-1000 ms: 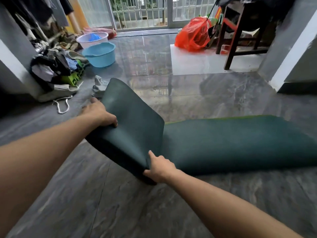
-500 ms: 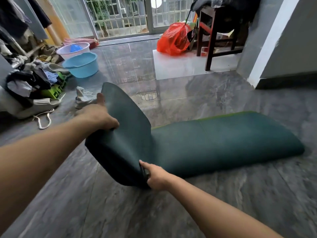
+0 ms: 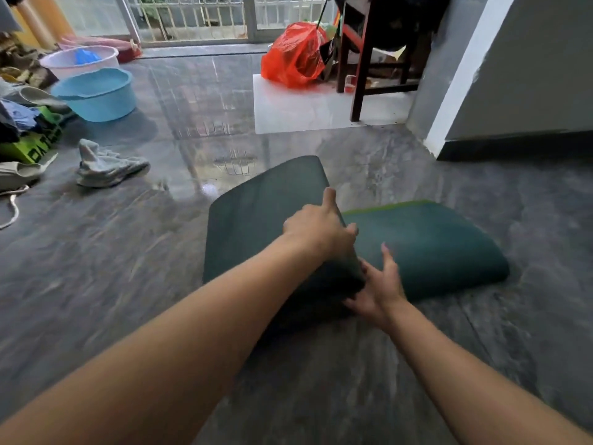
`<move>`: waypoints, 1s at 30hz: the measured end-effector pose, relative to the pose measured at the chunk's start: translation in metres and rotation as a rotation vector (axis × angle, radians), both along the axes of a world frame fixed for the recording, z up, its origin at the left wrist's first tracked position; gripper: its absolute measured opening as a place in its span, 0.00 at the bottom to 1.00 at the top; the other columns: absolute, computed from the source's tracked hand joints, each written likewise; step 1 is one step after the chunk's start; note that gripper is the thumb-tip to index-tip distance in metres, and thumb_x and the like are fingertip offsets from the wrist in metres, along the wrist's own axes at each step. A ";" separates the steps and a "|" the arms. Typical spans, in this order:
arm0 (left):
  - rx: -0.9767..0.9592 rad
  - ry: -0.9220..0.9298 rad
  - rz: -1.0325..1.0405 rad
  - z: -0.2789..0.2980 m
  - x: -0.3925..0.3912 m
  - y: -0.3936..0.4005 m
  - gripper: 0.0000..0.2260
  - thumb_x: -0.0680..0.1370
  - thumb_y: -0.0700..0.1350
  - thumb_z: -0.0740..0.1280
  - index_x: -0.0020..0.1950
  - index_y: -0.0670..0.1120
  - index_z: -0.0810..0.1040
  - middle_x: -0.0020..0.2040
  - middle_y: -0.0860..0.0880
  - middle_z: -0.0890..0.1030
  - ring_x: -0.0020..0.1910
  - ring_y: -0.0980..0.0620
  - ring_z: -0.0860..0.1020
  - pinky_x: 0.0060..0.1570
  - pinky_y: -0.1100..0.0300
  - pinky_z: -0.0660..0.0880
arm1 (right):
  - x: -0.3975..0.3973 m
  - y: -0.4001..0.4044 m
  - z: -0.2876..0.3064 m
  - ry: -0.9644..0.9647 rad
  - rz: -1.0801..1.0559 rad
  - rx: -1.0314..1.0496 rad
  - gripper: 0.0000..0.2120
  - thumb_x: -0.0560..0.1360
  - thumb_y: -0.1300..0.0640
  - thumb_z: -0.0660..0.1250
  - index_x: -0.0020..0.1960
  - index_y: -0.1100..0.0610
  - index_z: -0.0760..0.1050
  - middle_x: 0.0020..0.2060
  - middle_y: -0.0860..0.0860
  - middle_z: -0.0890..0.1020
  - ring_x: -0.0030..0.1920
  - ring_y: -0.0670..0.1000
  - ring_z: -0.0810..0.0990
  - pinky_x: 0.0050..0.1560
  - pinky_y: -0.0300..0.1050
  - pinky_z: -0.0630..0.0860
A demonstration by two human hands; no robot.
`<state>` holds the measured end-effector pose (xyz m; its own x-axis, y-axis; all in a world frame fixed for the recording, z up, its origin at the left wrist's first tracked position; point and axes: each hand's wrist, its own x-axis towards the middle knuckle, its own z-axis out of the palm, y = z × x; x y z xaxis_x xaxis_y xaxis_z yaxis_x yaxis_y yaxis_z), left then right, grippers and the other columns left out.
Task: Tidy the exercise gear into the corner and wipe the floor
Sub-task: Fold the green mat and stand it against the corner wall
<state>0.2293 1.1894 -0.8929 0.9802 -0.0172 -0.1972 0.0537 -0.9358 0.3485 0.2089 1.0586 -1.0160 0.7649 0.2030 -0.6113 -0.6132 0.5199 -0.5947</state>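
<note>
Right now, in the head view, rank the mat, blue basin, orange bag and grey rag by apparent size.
1. Mat, nearest, so flattered.
2. Blue basin and orange bag: alike, unranked.
3. Grey rag.

Mat on floor, centre, one end folded over itself. Left hand on folded flap, right hand at its near edge. Cloth left of mat. Basin behind cloth. Bag and chair far behind mat.
</note>
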 end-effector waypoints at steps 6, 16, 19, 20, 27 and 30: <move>-0.007 0.110 -0.285 -0.069 -0.024 0.030 0.23 0.77 0.57 0.62 0.69 0.51 0.65 0.69 0.49 0.71 0.66 0.46 0.71 0.63 0.49 0.70 | -0.012 -0.053 -0.010 0.017 0.095 -0.331 0.31 0.72 0.32 0.61 0.54 0.58 0.80 0.48 0.56 0.85 0.46 0.56 0.83 0.42 0.49 0.81; 0.180 0.031 -0.004 -0.156 -0.114 0.175 0.54 0.57 0.69 0.73 0.75 0.58 0.47 0.78 0.43 0.46 0.77 0.41 0.51 0.74 0.42 0.50 | -0.010 -0.049 -0.043 -0.020 0.052 -0.724 0.26 0.66 0.46 0.77 0.58 0.57 0.76 0.48 0.53 0.82 0.44 0.53 0.81 0.42 0.50 0.80; -0.020 0.064 0.170 -0.171 -0.126 0.174 0.57 0.56 0.63 0.78 0.75 0.60 0.45 0.78 0.39 0.50 0.75 0.38 0.59 0.70 0.43 0.63 | -0.011 -0.046 -0.041 -0.028 0.037 -0.671 0.17 0.72 0.54 0.73 0.58 0.56 0.75 0.41 0.49 0.81 0.38 0.49 0.78 0.28 0.40 0.76; -0.091 0.067 0.179 -0.177 -0.128 0.172 0.57 0.56 0.61 0.79 0.75 0.60 0.46 0.77 0.40 0.54 0.74 0.38 0.62 0.67 0.44 0.67 | -0.011 -0.046 -0.039 -0.029 0.038 -0.667 0.17 0.72 0.54 0.73 0.58 0.56 0.75 0.41 0.49 0.81 0.38 0.49 0.78 0.25 0.39 0.76; -0.382 -0.084 0.252 -0.189 -0.123 0.158 0.46 0.60 0.52 0.79 0.69 0.61 0.54 0.59 0.48 0.70 0.56 0.43 0.76 0.50 0.44 0.77 | 0.001 -0.054 -0.013 -0.197 0.080 -0.502 0.19 0.70 0.61 0.73 0.59 0.57 0.75 0.48 0.50 0.84 0.37 0.45 0.84 0.31 0.40 0.80; -0.259 -0.091 0.213 -0.187 -0.121 0.162 0.47 0.61 0.52 0.80 0.70 0.60 0.53 0.59 0.47 0.69 0.56 0.42 0.76 0.49 0.45 0.77 | 0.013 -0.055 -0.002 -0.262 0.130 -0.434 0.26 0.62 0.57 0.77 0.59 0.56 0.76 0.50 0.51 0.85 0.43 0.48 0.85 0.36 0.42 0.81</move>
<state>0.1082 1.3516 -1.0798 0.9806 0.1518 -0.1242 0.1960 -0.7864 0.5858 0.2221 1.0037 -1.0179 0.8888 0.0766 -0.4518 -0.4581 0.1208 -0.8807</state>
